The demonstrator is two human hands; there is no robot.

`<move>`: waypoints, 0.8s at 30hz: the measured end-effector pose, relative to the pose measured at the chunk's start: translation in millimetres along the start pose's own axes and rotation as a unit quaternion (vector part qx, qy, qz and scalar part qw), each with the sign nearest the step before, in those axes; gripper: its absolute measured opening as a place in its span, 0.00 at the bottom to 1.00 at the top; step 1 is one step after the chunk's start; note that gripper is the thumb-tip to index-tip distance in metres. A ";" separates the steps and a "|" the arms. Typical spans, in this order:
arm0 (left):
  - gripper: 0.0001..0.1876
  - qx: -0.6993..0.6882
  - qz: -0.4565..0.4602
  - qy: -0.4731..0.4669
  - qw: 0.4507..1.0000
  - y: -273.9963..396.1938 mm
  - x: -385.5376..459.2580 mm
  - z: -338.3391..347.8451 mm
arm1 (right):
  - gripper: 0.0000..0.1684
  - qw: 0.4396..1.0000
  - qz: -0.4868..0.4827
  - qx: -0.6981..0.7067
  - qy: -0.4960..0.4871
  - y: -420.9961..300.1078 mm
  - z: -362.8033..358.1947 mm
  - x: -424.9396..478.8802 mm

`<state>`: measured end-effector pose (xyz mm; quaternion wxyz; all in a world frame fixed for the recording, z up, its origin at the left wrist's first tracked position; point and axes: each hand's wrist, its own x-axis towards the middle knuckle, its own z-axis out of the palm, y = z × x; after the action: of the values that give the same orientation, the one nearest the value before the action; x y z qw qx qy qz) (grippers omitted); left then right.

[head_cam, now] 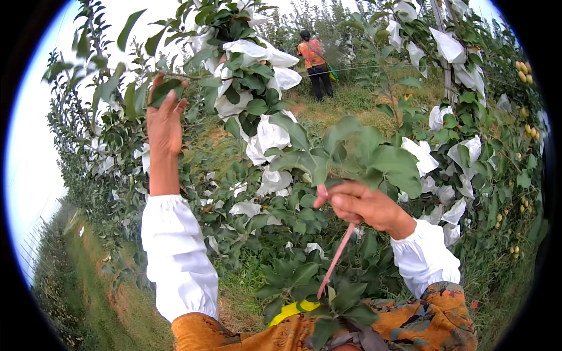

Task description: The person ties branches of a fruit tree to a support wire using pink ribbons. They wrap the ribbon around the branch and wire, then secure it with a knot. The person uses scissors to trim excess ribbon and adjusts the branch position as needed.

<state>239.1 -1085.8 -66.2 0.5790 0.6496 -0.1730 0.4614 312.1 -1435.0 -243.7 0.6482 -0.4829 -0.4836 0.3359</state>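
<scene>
My left hand [166, 120] is raised at the upper left, its fingers around a leafy branch [202, 80]. A dark green leaf [164, 91] lies between its thumb and fingers. Right of centre, my right hand [369, 205] grips a pink strip [336, 261], which runs down towards a leafy shoot [347, 302] by my waist. A short end of the strip shows above the fingers. Broad leaves [393, 169] stand just above this hand and hide part of it. Between my hands hang white fruit bags [268, 136] among apple-like foliage.
More white bags [420, 155] hang on the right, near a post [447, 74] and a wire [364, 67]. A person [312, 61] stands farther back with their back to me. Yellowish fruits [524, 72] hang at far right. Something yellow [292, 311] lies by my waist.
</scene>
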 end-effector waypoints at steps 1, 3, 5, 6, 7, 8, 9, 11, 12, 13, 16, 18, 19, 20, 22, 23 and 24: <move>0.26 0.008 -0.001 -0.001 1.000 -6.0 9.0 6.0 | 0.23 0.999 -0.006 0.039 -0.026 -4.9 -7.3 17.2; 0.28 -0.038 -0.013 0.037 0.998 -21.4 24.8 -1.2 | 0.22 0.997 0.005 0.068 -0.037 -7.3 -13.0 47.9; 0.21 -0.182 -0.111 0.158 0.964 -45.8 52.1 -15.1 | 0.21 0.993 -0.001 0.105 -0.045 -4.5 -11.4 71.2; 0.22 -0.215 -0.154 0.212 0.941 -61.6 62.3 -8.0 | 0.20 0.992 -0.001 0.121 -0.038 -0.9 -12.4 76.4; 0.22 -0.241 -0.194 0.271 0.911 -67.5 63.8 -5.5 | 0.20 0.993 0.015 0.102 -0.058 4.8 -4.9 80.5; 0.22 -0.211 -0.186 0.191 0.940 -70.2 64.1 -6.5 | 0.21 0.993 0.031 0.081 -0.078 11.9 5.0 80.9; 0.21 -0.182 -0.182 0.110 0.960 -78.8 61.1 -6.9 | 0.21 0.992 0.052 0.063 -0.092 23.1 11.3 79.9; 0.21 -0.051 -0.142 0.010 0.989 -71.2 47.5 3.7 | 0.19 0.989 0.084 -0.020 -0.119 42.0 24.4 80.2; 0.22 0.005 -0.097 -0.046 0.994 -69.4 44.4 6.0 | 0.18 0.986 0.098 -0.032 -0.130 52.2 28.5 82.3; 0.23 0.061 -0.051 -0.101 0.992 -69.7 41.5 5.4 | 0.18 0.983 0.111 -0.044 -0.141 59.2 32.1 85.3; 0.24 0.151 -0.045 -0.141 0.977 -77.6 29.2 9.1 | 0.15 0.990 0.114 -0.025 -0.074 63.5 36.3 95.5; 0.23 0.139 -0.087 -0.122 0.979 -86.4 21.3 7.4 | 0.13 0.994 0.107 0.004 -0.023 67.3 28.3 109.0; 0.23 0.122 -0.075 -0.118 0.983 -92.0 21.6 9.7 | 0.11 0.996 0.079 0.039 0.008 64.9 21.7 114.7; 0.23 0.105 -0.065 -0.114 0.986 -98.4 21.9 10.7 | 0.09 0.996 0.053 0.060 0.046 59.2 14.7 122.7; 0.21 0.112 0.006 -0.149 0.982 -96.1 45.7 -2.9 | 0.07 0.991 -0.022 0.072 0.112 33.7 9.8 149.7; 0.21 0.119 0.040 -0.165 0.978 -96.0 56.4 -13.5 | 0.07 0.985 -0.065 0.066 0.146 20.8 9.5 167.8; 0.20 0.102 0.049 -0.154 0.982 -98.8 60.9 -17.7 | 0.07 0.978 -0.096 0.061 0.178 8.2 5.3 183.3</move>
<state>338.4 -1024.1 -77.8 0.4524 0.7595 -0.2437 0.3989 363.5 -1265.5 -195.7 0.7811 -0.4460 -0.3833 0.2099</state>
